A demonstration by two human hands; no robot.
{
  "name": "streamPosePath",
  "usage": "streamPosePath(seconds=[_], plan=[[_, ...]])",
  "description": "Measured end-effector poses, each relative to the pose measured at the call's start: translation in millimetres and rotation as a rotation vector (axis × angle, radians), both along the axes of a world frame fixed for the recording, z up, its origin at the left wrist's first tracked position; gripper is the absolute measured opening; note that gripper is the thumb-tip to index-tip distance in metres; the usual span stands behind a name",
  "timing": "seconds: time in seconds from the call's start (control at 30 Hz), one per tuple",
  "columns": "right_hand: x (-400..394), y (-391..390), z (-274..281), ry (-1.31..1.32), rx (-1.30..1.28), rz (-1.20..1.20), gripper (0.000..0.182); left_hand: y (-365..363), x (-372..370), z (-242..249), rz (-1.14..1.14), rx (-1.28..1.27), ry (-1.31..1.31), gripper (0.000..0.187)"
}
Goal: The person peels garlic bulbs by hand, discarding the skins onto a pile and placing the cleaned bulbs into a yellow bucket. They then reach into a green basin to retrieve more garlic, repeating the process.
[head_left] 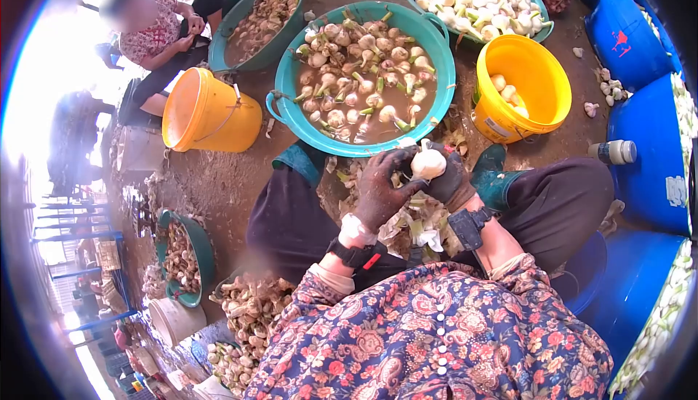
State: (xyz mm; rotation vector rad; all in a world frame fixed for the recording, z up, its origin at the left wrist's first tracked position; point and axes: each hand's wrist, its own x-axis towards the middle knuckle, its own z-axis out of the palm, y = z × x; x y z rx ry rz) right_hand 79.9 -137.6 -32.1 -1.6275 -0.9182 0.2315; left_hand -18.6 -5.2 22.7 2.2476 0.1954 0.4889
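Note:
In front of my lap a peeled white garlic bulb [428, 164] is held between both hands. My right hand [452, 184], in a dark, dirt-stained glove, is closed around the bulb's right side. From the other side my left hand [384, 191], gloved the same way, grips it with fingers and thumb at its left edge. Just beyond my hands stands a turquoise tub [363, 148] of muddy water, full of unpeeled garlic bulbs [374, 100] with cut stems. Loose garlic skins [414, 227] lie in a heap between my legs, below my hands.
A yellow bucket [502, 125] with a few peeled bulbs stands at right; another yellow bucket [227, 116] leans at left. White garlic fills a tub [538, 33] behind. Blue barrels [640, 153] line the right. Another person [156, 33] sits at upper left by a green tub [218, 44].

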Motion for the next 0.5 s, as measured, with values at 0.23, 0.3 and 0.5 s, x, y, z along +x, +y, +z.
streamPosePath(seconds=[0.23, 0.3, 0.5], plan=[[-7, 4, -13, 0.508, 0.228, 0.097, 0.042, -12, 4, 0, 0.042, -0.360, 0.128, 0.035], [-6, 6, -13, 0.769, 0.307, 0.171, 0.041, -18, 2, -2, 0.099, -0.356, 0.136, 0.028], [-1, 4, -27, 0.796, 0.337, 0.178, 0.039, -25, -15, -5, -0.050, -0.248, 0.244, 0.019]])
